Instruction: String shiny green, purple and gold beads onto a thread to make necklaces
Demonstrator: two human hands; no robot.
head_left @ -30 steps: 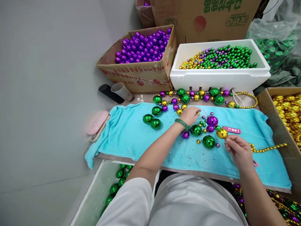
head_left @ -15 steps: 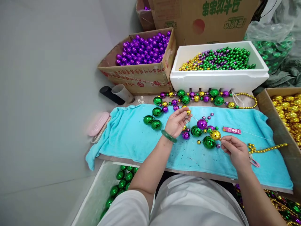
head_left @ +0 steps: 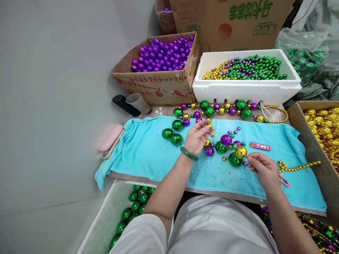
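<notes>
My left hand [head_left: 196, 138], with a green bangle at its wrist, pinches a small gold bead [head_left: 210, 126] between thumb and fingers. From it a thin string runs down to the right to a large purple bead [head_left: 226, 140]. A large gold bead [head_left: 241, 152] is close to the fingertips of my right hand [head_left: 261, 168], which is closed in a pinch on the bead string just beside it. Below and between the hands, a large green bead [head_left: 235, 159] and several smaller beads lie on the blue towel [head_left: 148, 155].
A finished-looking bead strand [head_left: 232, 111] lies along the towel's far edge. Behind stand a carton of purple beads [head_left: 156, 86] and a white foam box [head_left: 246, 90]. A pink lighter [head_left: 261, 146], gold bead chain [head_left: 299, 168] and pink-handled scissors [head_left: 285, 181] are at right.
Both hands keep their pinches. My left hand has shifted slightly left, and the purple and gold beads have moved slightly left with the string. The view has tilted a little.
</notes>
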